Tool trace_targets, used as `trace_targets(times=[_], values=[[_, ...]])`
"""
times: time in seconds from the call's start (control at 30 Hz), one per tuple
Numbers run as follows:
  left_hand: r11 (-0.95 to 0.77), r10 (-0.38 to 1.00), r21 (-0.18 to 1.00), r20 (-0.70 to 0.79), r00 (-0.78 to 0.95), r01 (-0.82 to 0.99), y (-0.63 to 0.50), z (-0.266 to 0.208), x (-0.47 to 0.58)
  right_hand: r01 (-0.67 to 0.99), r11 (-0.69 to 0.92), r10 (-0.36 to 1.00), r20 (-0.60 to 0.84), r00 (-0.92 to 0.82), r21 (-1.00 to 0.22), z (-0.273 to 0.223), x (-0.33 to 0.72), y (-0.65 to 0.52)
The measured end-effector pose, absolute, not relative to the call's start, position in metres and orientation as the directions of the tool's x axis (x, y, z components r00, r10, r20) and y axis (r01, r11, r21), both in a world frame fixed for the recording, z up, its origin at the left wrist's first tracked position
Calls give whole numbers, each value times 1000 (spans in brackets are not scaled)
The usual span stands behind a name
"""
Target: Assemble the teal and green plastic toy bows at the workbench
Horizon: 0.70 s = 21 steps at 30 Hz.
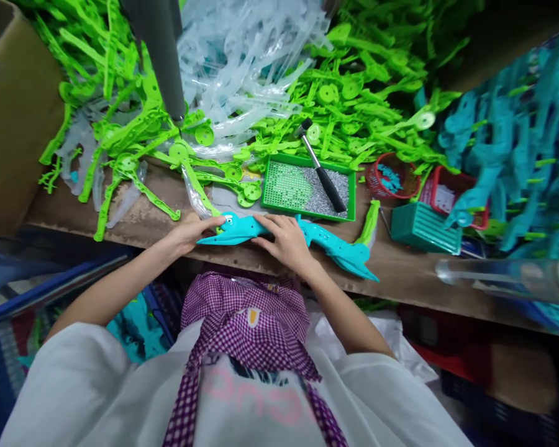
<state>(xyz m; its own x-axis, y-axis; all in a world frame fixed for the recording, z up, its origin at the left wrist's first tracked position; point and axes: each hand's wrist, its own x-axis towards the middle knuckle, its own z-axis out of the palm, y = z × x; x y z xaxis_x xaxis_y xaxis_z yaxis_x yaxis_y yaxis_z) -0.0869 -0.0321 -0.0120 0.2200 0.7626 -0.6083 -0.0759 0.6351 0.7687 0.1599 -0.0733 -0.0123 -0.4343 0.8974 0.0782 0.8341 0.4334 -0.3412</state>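
Left hand (189,233) pinches one end of the turquoise part (243,230), right hand (289,243) grips its middle, probably steadying it along the front of the bench (407,270) near the green tray (302,213), underside grip hidden.

Bright ctr, dark upper-R cnr

The left hand (193,232) and right hand (286,241) hold a long turquoise plastic piece (242,229) at the brown surface's (395,270) edge. A small hammer (330,188) lies across a green tray (307,213) of tiny silver bits (314,197). Lots of bright green plastic parts (351,87) are piled up behind it.
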Motion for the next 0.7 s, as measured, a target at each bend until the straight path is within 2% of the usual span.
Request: trace_targets(times=[0.13,0.23,0.3,0.37,0.43,0.47,0.53,0.7], values=[[682,711,730,-649,272,-42,-30,-11,-79,812,438,889,51,-455,-385,-17,172,-74],[648,755,757,-627,192,-79,-30,-11,-74,728,430,882,75,-466,-534,-4,178,-67],[637,768,765,-618,170,-96,-30,-11,-72,645,379,922,212,-323,-664,19,174,-52],[643,761,762,-623,181,-81,-30,-10,-73,527,368,918,390,-75,-766,48,163,-29],[648,754,760,-631,183,-51,-31,-9,-74,309,468,861,506,53,-828,75,150,-1],[647,755,761,-632,174,-45,-31,-9,-74,188,497,858,512,41,-848,86,144,11],[641,763,765,-629,146,-53,-31,-9,-75,3,445,895,445,-26,-896,99,138,30],[629,777,775,-623,91,-62,-28,-14,-75,-143,329,942,334,-16,-934,89,160,34]])
